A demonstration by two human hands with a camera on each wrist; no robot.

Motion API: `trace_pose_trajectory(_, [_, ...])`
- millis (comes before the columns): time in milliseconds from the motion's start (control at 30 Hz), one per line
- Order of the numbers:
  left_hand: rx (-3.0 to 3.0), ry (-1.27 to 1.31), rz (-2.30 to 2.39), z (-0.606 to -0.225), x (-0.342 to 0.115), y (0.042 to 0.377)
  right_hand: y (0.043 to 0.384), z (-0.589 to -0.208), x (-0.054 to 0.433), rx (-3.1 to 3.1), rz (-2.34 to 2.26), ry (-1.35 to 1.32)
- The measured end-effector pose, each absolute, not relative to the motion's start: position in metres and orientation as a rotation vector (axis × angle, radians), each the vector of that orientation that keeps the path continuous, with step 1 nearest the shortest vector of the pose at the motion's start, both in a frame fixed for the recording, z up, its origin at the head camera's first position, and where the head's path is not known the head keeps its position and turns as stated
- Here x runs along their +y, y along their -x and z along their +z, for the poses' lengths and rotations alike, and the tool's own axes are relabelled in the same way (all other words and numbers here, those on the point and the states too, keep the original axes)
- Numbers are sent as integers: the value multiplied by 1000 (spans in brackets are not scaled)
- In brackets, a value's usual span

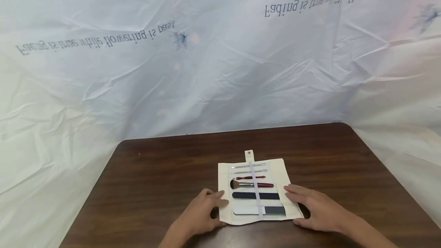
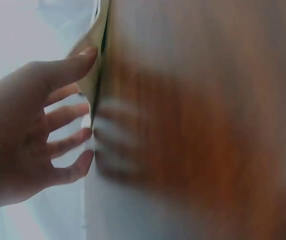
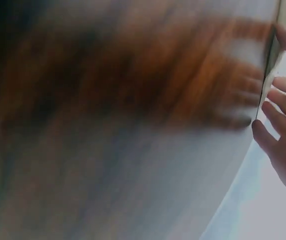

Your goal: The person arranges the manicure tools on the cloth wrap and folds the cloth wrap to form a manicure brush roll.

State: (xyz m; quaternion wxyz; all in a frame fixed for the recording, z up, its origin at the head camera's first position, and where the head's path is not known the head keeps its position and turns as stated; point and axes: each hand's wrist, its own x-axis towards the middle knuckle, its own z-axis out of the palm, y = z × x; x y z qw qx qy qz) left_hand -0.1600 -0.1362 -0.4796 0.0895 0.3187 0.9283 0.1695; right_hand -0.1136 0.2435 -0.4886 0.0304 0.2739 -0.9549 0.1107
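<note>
A cream fabric tool pouch (image 1: 225, 211) lies unfolded on the dark wood table. Under its pale elastic strap (image 1: 256, 190) sit two slim metal tools (image 1: 249, 171), a small red tool (image 1: 251, 177), a brush (image 1: 253, 185) with a red handle, a black nail file (image 1: 255, 195) and a white and grey file (image 1: 273, 210). At the pouch's left edge, my left hand (image 1: 200, 211) touches the fabric with its fingertips, thumb near the lower corner. My right hand (image 1: 318, 208) rests its fingers on the right flap, its thumb by the near corner.
The brown table (image 1: 165, 171) has rounded far corners. White sheeting (image 1: 213, 68) with printed lettering and flowers hangs behind it and down both sides. A snap tab (image 1: 249, 155) sticks out from the pouch's far edge.
</note>
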Motion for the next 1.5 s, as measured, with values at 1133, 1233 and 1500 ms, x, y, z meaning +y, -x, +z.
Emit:
trace_pose_trajectory(1133, [3042, -805, 901, -509, -123, 189, 166, -493, 231, -2730, 1085, -392])
trace_pose_trajectory(1233, [2998, -915, 911, -510, -130, 191, 165, -495, 236, -2627, 1053, -507])
trace_pose_trajectory(1500, [2762, -923, 801, -509, -145, 198, 162, -491, 255, -2854, 851, -733])
